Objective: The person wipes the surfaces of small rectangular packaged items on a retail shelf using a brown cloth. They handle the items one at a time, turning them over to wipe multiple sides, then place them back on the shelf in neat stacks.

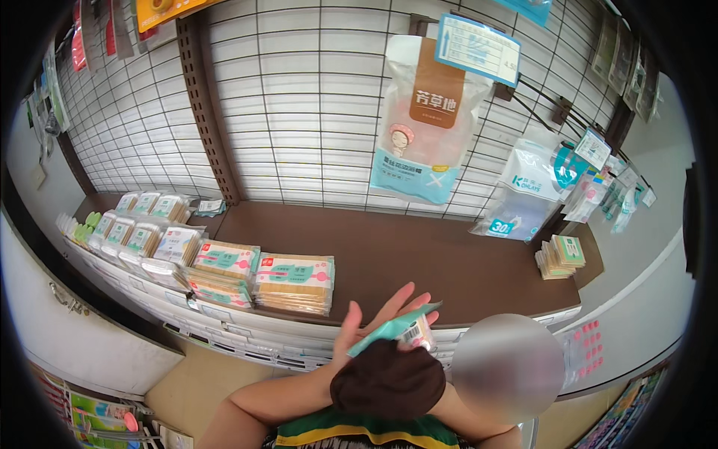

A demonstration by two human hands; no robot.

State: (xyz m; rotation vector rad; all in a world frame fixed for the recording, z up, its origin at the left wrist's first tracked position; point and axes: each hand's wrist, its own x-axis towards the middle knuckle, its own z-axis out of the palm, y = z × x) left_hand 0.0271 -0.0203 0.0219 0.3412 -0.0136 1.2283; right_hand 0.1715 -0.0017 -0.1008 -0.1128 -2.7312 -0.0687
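My left hand (pixel 370 328) is palm up over the front edge of the brown shelf, thumb and fingers spread. It holds a teal plastic packet (pixel 387 331) lying across the palm. Beside this, a small clear pack (pixel 418 332) with a barcode and a pink flower print rests against the fingers. A dark brown rounded thing (pixel 390 379) covers the lower ends of both packs and the wrist area. My right forearm comes in from the lower right, but my right hand is hidden behind that dark thing. Flat packs of toothpicks (pixel 294 283) are stacked on the shelf, left of my left hand.
The brown shelf (pixel 359 241) bears more toothpick packs (pixel 224 261), rows of small packs (pixel 140 238) at left and a small stack (pixel 561 257) at right. A shower cap bag (pixel 423 140) and another bag (pixel 519 191) hang from the wire grid. A blurred disc hides the lower right.
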